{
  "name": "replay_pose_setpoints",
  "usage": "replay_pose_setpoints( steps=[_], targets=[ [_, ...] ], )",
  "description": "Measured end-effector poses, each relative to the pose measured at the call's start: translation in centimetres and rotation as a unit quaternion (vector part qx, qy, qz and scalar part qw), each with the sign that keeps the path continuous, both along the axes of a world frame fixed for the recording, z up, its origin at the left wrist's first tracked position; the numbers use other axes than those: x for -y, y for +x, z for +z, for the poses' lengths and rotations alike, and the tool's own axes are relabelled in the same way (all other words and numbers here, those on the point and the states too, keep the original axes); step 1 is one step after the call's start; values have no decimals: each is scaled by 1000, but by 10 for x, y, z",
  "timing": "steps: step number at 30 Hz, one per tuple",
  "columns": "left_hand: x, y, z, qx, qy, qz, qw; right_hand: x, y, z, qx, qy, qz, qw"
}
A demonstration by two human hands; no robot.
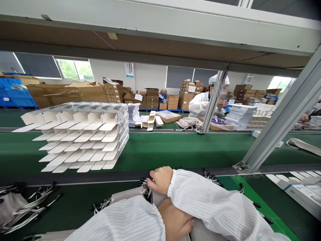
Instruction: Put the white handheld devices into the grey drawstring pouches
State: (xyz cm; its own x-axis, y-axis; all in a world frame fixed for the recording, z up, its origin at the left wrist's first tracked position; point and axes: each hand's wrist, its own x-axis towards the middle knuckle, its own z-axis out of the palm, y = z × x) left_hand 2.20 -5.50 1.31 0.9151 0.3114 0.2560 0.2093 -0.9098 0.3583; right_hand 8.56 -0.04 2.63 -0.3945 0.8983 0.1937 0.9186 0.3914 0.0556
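On the near green bench, head view: two hands in white striped sleeves work low in the frame, arms crossed over one another.
Right hand [160, 179]: curled shut, its fingertips pinching the dark cord ends at the top of a grey pouch [130, 194].
Left hand [175, 222]: lies lower and nearer the body, pressed flat on the same grey fabric; its fingers are partly hidden by the sleeve, so whether it grips or only rests cannot be told.
Pouch: lies directly under both hands, its long axis running from the body out toward the belt, the cord end farthest away.
Key relation: the cord end sits at the right hand's fingertips, just left of its knuckles, so the right hand is the nearer one to it; the left hand holds the body end.
Other pouches [17, 209]: a loose pile with pale drawstrings lies well to the left on the bench.
Carton stack [82, 137]: white folded boxes with open flaps stand on the green belt [180, 149] beyond the hands, to the left.
Flat boxes [298, 189]: a row lies at the right edge, past a slanted metal post [281, 117].
Co-worker [203, 102]: a person in white coat and cap sits across the belt, well apart, among white box stacks.
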Motion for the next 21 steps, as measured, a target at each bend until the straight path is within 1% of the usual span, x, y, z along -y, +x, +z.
replay_pose_setpoints(
  steps=[4,9,16,21],
  targets=[
    [1,0,-1,-13,2,15,1000,0,0,0,4,-12,1,1000],
    [0,0,3,-10,5,5,1000,0,0,0,9,-8,7,1000],
    [1,0,3,-5,0,6,1000,0,0,1,7,-11,5,1000],
    [1,-1,4,-11,10,3,1000,0,0,0,3,5,4,1000]
  ],
)
